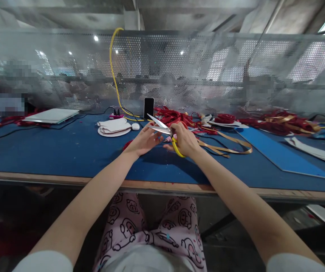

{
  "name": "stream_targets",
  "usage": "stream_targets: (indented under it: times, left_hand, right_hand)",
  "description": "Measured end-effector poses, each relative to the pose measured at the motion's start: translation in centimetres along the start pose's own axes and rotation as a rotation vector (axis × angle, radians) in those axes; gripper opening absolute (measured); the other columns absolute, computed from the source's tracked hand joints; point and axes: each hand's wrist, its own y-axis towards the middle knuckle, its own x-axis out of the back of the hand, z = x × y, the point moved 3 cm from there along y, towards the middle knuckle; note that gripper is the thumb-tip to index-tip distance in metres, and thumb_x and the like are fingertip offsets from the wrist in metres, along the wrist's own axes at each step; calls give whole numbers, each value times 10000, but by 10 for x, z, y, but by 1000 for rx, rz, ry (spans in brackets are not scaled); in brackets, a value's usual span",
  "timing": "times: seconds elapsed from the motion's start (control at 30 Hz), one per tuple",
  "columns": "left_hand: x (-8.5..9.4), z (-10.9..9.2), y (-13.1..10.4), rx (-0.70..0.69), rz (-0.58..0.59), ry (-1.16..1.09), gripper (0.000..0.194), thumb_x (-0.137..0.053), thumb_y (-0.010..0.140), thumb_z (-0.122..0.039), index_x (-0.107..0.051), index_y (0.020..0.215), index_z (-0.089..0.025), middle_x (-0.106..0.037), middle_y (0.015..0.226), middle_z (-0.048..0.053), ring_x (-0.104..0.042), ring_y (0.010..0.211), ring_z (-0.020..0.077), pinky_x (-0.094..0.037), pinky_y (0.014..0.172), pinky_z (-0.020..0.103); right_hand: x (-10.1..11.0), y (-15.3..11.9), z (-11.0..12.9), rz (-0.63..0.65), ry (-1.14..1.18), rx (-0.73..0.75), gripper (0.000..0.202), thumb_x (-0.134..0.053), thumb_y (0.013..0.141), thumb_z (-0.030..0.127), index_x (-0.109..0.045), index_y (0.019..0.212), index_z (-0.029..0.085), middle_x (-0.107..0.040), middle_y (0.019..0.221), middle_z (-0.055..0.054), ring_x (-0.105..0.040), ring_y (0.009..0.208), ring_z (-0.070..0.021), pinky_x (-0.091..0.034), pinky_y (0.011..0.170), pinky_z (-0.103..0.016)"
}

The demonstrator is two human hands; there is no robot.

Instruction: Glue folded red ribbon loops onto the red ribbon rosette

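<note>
My right hand point(184, 140) grips a pair of scissors point(162, 127) by their yellow handle, and the blades stand apart, pointing up and to the left. Beside the blades is my left hand point(146, 139), with its fingers curled near them; whether it pinches anything is too small to tell. A small dark red piece point(127, 144) shows at the outer edge of my left hand. Behind both hands lies a heap of red ribbon point(171, 114). Gold ribbon point(236, 145) loops on the blue table to the right of my right hand.
A black-screened phone point(149, 107) stands upright behind my hands. White flat pieces point(114, 127) lie left of centre on the blue table point(74, 151). At the right are a blue board point(281, 155) and more red ribbon point(290, 122). A perforated metal screen point(162, 68) rises behind.
</note>
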Motion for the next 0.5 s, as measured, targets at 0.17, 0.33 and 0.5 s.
stream_targets:
  times: [0.17, 0.33, 0.5]
  left_hand:
    - [2, 1, 4, -6, -6, 78, 64, -694, 911, -269, -698, 947, -216, -691, 1085, 60, -677, 1065, 229, -581, 886, 354]
    - [9, 3, 8, -20, 5, 104, 65, -690, 914, -241, -707, 977, -234, -689, 1039, 39, -679, 1039, 215, -568, 892, 359]
    - [7, 3, 8, -28, 8, 189, 55, -682, 915, -278, -694, 944, -233, -676, 1018, 53, -671, 1058, 229, -569, 898, 374]
  right_hand:
    - [0, -1, -1, -15, -10, 7, 695, -599, 846, 728, -443, 1263, 194, -608, 1108, -144, -640, 888, -298, -463, 675, -365]
    - [-1, -1, 0, -32, 0, 61, 681, -617, 852, 713, -440, 1256, 194, -622, 1104, -141, -635, 849, -282, -434, 637, -349]
    - [1, -1, 2, -26, -3, 68, 669, -621, 854, 710, -446, 1250, 199, -632, 1108, -140, -634, 867, -281, -426, 631, -343]
